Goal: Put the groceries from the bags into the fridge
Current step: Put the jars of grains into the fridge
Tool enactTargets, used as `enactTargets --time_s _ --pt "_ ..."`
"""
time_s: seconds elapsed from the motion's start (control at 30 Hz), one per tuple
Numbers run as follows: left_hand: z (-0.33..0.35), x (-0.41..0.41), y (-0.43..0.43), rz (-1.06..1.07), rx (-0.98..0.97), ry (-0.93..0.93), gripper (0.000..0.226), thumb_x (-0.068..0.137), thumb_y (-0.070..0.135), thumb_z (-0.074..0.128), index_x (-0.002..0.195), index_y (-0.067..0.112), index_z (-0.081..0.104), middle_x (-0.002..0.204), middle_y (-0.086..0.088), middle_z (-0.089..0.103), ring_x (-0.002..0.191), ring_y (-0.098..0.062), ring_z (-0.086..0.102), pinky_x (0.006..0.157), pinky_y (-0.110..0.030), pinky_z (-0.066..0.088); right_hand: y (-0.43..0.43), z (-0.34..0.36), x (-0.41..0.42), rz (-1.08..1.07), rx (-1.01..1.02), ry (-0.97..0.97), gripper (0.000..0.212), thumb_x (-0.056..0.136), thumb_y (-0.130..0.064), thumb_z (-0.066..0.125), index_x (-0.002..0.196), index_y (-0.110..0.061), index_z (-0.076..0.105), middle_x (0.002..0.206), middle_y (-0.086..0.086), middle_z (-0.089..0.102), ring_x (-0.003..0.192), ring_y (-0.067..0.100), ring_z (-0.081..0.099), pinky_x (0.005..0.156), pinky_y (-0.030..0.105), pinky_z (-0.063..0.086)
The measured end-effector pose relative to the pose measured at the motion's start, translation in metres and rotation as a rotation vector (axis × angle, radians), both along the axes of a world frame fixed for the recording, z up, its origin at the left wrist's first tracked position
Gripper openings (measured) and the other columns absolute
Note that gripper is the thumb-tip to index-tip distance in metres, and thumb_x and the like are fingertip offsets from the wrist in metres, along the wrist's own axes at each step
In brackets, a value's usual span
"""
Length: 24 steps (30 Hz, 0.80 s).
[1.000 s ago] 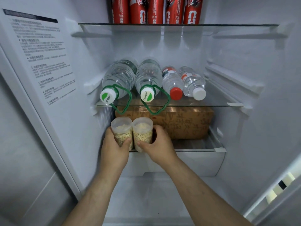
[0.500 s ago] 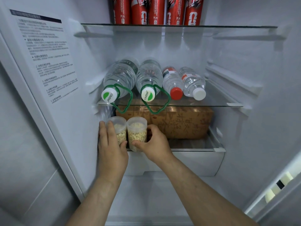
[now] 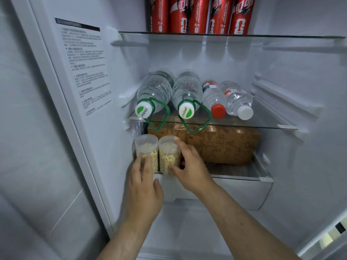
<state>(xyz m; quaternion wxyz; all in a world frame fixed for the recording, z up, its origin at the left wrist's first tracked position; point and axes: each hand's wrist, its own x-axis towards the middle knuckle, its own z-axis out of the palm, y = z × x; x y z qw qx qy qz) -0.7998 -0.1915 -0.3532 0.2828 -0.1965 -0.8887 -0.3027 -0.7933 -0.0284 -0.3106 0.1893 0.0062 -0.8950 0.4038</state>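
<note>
Two clear plastic jars of oat flakes stand side by side at the front left of the lower fridge shelf (image 3: 234,172). My left hand (image 3: 144,188) is spread flat, with its fingertips resting against the lower front of the left jar (image 3: 145,147). My right hand (image 3: 193,171) wraps loosely round the right jar (image 3: 168,152), thumb at its base in front and fingers along its right side. The raised index finger is blurred.
A brown cardboard box (image 3: 225,145) fills the shelf behind and right of the jars. Above it, two large water bottles (image 3: 155,91) and two small ones (image 3: 236,100) lie on a glass shelf. Red cans (image 3: 199,14) stand on the top shelf. A white drawer (image 3: 225,190) sits below.
Both jars were pushed left and deeper onto the shelf. My left hand let go of the left jar and slid down its front. My right hand's grip loosened.
</note>
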Motion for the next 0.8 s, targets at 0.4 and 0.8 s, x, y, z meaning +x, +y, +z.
enactTargets --time_s 0.4,0.8 --pt "0.000 -0.003 -0.004 0.019 0.060 -0.192 0.089 0.082 0.018 0.066 0.153 0.012 0.013 0.154 -0.014 0.017 0.140 -0.033 0.027 0.110 -0.043 0.036 -0.012 0.003 -0.003 0.014 0.084 0.003 0.085 0.088 -0.021 0.071 0.153 -0.035 0.017 0.132 -0.001 0.043 0.111 0.011 0.050 0.083 0.009 0.034" --pt "0.027 0.020 -0.007 -0.197 0.233 -0.196 0.048 0.088 0.028 0.066 0.132 0.015 0.052 0.122 0.012 0.048 0.113 -0.017 0.054 0.093 -0.034 0.048 -0.001 0.005 0.035 -0.105 0.018 -0.012 0.067 0.094 -0.032 0.062 0.151 -0.025 0.029 0.148 -0.004 0.040 0.134 0.011 0.041 0.107 0.029 0.041"
